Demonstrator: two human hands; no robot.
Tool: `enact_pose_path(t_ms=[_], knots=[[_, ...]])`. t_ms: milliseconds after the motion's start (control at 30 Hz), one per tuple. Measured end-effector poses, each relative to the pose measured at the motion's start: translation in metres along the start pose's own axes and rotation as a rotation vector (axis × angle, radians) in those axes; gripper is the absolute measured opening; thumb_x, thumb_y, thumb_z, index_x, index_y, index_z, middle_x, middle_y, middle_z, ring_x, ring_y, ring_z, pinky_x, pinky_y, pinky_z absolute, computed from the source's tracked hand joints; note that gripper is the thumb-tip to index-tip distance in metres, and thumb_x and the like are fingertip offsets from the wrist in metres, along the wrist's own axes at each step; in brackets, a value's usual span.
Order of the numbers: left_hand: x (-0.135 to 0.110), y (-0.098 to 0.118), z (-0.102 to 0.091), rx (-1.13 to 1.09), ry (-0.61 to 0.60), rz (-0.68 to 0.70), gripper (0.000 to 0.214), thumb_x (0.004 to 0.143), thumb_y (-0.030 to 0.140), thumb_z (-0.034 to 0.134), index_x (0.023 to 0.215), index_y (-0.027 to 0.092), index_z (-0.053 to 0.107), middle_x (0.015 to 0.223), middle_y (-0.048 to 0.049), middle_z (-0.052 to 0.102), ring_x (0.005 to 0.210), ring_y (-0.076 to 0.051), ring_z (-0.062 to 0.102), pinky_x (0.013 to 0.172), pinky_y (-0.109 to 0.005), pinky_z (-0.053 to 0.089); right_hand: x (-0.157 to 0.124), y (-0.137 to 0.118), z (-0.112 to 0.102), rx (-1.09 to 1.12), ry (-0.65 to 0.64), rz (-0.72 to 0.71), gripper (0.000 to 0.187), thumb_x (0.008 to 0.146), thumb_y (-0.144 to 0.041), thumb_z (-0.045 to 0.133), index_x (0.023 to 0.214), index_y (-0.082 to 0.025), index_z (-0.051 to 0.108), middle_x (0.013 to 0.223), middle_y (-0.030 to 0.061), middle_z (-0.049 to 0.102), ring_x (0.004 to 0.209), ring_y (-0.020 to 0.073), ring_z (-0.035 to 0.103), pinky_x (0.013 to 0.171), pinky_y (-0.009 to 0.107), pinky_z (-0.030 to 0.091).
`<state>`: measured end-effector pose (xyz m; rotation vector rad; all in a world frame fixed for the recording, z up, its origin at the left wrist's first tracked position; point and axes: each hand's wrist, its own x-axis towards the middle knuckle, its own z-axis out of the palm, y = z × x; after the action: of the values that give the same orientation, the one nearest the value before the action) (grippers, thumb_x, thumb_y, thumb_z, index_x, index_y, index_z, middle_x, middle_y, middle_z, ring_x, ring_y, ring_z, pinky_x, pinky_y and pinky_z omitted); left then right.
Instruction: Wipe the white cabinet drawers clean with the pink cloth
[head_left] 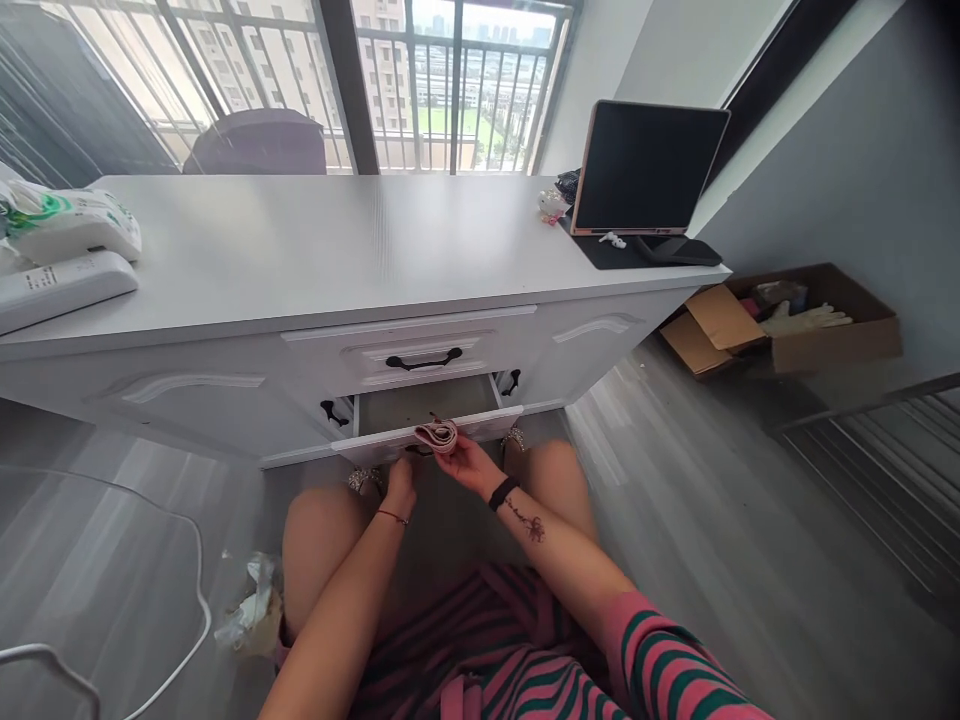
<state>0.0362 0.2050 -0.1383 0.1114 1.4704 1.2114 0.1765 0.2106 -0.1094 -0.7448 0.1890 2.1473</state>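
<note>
My right hand (466,463) is closed around a rolled-up pink strip (436,435), coiled in layers like a belt or a folded cloth; its exact kind is unclear. The roll is held just above the front edge of an open lower drawer (360,438). At the drawer front, my left hand (401,484) is closed at the left end of the dark drawer handle (420,451), its fingertips partly hidden. What shows of the drawer's inside is a plain greyish bottom (420,405).
Above is a shut drawer with a black handle (424,360). The white cabinet top (337,230) bears a tablet (652,170) on a stand and a tissue pack (71,225). A cardboard box (836,345) stands right; a white cable (199,560) lies left, near a plastic bag (255,605).
</note>
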Motion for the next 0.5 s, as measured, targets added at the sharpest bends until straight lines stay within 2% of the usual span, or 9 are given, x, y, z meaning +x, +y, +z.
enact_pose_path(t_ms=[67,167,400,500], knots=[[-0.004,-0.008,0.015,0.014,-0.053,-0.107,0.013,0.078,0.003,0.055,0.073,0.015,0.056,0.065,-0.002,0.058,0.059,-0.014,0.059,0.058,-0.025,0.05,-0.013,-0.02,-0.01,-0.004,0.053,-0.084,0.022,0.085,-0.006,0.049,0.102,-0.016,0.059,0.088,0.0045,0.069,0.077,0.0137,0.067,0.07,0.027,0.057],[-0.007,-0.013,0.03,-0.015,-0.082,-0.154,0.014,0.08,0.002,0.056,0.077,0.015,0.057,0.072,-0.0047,0.063,0.063,-0.014,0.062,0.061,-0.025,0.053,-0.032,-0.051,-0.021,-0.012,0.105,-0.258,0.025,0.081,-0.003,0.051,0.097,-0.02,0.06,0.087,0.0015,0.07,0.076,0.013,0.068,0.069,0.027,0.057],[0.002,-0.013,0.048,-0.134,-0.016,-0.082,0.023,0.084,-0.002,0.053,0.076,0.02,0.048,0.081,-0.0016,0.062,0.073,-0.011,0.065,0.079,-0.029,0.056,-0.077,-0.131,-0.023,0.029,0.137,-0.542,0.027,0.077,-0.006,0.054,0.095,-0.025,0.064,0.091,-0.0001,0.072,0.085,0.015,0.068,0.067,0.029,0.058],[0.007,-0.015,0.053,-0.178,-0.01,-0.041,0.023,0.087,0.001,0.052,0.074,0.02,0.047,0.083,-0.0027,0.062,0.081,-0.011,0.066,0.087,-0.03,0.054,-0.084,-0.146,-0.023,0.022,0.132,-0.599,0.023,0.077,-0.012,0.056,0.094,-0.025,0.064,0.091,0.0003,0.072,0.087,0.0158,0.068,0.066,0.028,0.057]])
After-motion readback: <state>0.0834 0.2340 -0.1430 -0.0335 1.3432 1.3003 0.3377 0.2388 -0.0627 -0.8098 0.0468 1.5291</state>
